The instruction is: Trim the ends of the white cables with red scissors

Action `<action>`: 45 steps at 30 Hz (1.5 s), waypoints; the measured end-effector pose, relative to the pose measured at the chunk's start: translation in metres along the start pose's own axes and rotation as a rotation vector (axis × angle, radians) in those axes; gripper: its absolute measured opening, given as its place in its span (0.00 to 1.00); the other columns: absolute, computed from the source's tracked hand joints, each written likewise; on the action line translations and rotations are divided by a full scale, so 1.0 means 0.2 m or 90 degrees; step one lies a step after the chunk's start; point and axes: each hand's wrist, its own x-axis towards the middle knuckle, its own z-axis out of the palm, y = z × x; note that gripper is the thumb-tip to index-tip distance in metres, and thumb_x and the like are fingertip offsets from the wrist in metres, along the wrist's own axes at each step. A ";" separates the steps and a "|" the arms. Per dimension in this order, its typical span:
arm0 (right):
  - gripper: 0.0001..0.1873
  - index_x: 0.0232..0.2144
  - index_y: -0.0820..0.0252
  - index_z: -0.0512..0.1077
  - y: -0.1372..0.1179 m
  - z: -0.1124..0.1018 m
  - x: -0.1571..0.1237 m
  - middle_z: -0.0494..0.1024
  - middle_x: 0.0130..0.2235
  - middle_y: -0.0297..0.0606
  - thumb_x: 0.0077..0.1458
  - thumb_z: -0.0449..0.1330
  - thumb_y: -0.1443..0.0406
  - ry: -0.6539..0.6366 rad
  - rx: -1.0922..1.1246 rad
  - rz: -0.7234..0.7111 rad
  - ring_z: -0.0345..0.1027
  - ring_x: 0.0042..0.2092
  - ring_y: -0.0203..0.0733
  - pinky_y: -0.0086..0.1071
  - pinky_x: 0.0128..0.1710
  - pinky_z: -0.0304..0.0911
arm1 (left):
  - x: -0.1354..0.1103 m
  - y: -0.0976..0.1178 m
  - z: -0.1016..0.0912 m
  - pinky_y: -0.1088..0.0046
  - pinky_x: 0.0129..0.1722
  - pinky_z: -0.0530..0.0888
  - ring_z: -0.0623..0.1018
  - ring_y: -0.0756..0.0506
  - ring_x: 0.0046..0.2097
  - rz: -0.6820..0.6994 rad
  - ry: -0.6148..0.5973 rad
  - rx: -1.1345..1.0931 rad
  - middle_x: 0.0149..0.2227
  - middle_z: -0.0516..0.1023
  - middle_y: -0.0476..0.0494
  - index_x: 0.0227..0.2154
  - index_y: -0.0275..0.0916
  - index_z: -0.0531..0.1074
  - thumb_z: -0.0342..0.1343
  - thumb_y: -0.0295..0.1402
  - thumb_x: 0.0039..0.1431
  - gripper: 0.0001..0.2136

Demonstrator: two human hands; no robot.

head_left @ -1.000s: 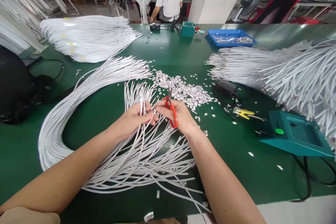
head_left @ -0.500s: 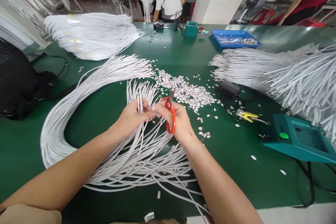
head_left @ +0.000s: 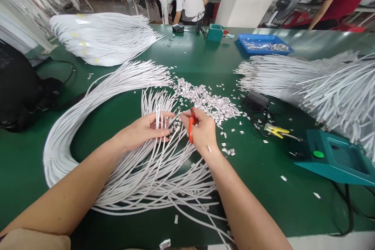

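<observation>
My left hand [head_left: 143, 129] is at the middle of the table, its fingers loosely curved around a few white cables [head_left: 158, 123] that stand up through its grasp. Its thumb and index finger are slightly apart. Red-handled scissors [head_left: 191, 129] rest in my right hand [head_left: 203, 131], which is closed around them. Their dark blades point away from me, and the thumb and fingertip reach toward the left hand, with a small gap between the two hands. Beneath both hands spreads a long curved bundle of white cables [head_left: 63, 140], its loose ends fanning out to the right.
Small silvery pieces [head_left: 211, 99] lie heaped beyond my hands. A teal machine [head_left: 336, 156], yellow-handled pliers [head_left: 275, 130] and more cable bundles [head_left: 272, 72] are on the right. Farther back are a blue tray [head_left: 263, 43] and another bundle [head_left: 99, 37]. Two people work beyond the table.
The hands have moved apart; before, their fingertips met at the cables. My left fingers have loosened and spread. The scissors have turned more upright in my right hand.
</observation>
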 end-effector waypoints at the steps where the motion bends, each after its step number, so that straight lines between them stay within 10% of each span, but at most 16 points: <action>1: 0.07 0.25 0.59 0.76 0.00 0.00 0.00 0.74 0.28 0.33 0.48 0.61 0.61 -0.012 0.037 -0.008 0.62 0.30 0.36 0.32 0.34 0.58 | 0.00 0.00 0.00 0.66 0.39 0.73 0.77 0.48 0.35 0.000 0.003 -0.011 0.36 0.73 0.50 0.54 0.45 0.68 0.66 0.35 0.51 0.26; 9: 0.12 0.29 0.59 0.80 0.00 0.00 0.02 0.72 0.26 0.31 0.45 0.67 0.57 -0.241 0.260 0.183 0.61 0.30 0.35 0.33 0.35 0.58 | 0.00 0.03 0.04 0.74 0.30 0.69 0.76 0.50 0.34 0.007 0.063 -0.044 0.31 0.75 0.51 0.56 0.38 0.66 0.68 0.35 0.49 0.31; 18: 0.15 0.29 0.60 0.78 0.01 0.01 0.01 0.74 0.26 0.31 0.41 0.70 0.56 -0.308 0.333 0.199 0.64 0.30 0.35 0.34 0.38 0.61 | 0.00 0.01 0.07 0.72 0.33 0.71 0.79 0.48 0.35 0.036 0.077 -0.061 0.35 0.77 0.50 0.52 0.39 0.68 0.68 0.32 0.47 0.27; 30: 0.15 0.18 0.58 0.65 0.04 0.00 0.01 0.70 0.24 0.33 0.52 0.59 0.58 -0.243 -0.322 -0.023 0.57 0.26 0.35 0.30 0.27 0.50 | 0.00 -0.01 0.04 0.68 0.38 0.74 0.81 0.45 0.36 0.101 0.202 -0.031 0.34 0.78 0.51 0.41 0.41 0.70 0.69 0.34 0.46 0.19; 45: 0.18 0.19 0.59 0.66 0.02 0.00 -0.01 0.72 0.27 0.36 0.56 0.56 0.56 -0.234 -0.440 -0.081 0.60 0.28 0.36 0.31 0.27 0.47 | 0.01 -0.01 0.06 0.68 0.39 0.74 0.77 0.48 0.34 0.141 0.214 0.080 0.33 0.77 0.50 0.39 0.40 0.70 0.68 0.35 0.45 0.18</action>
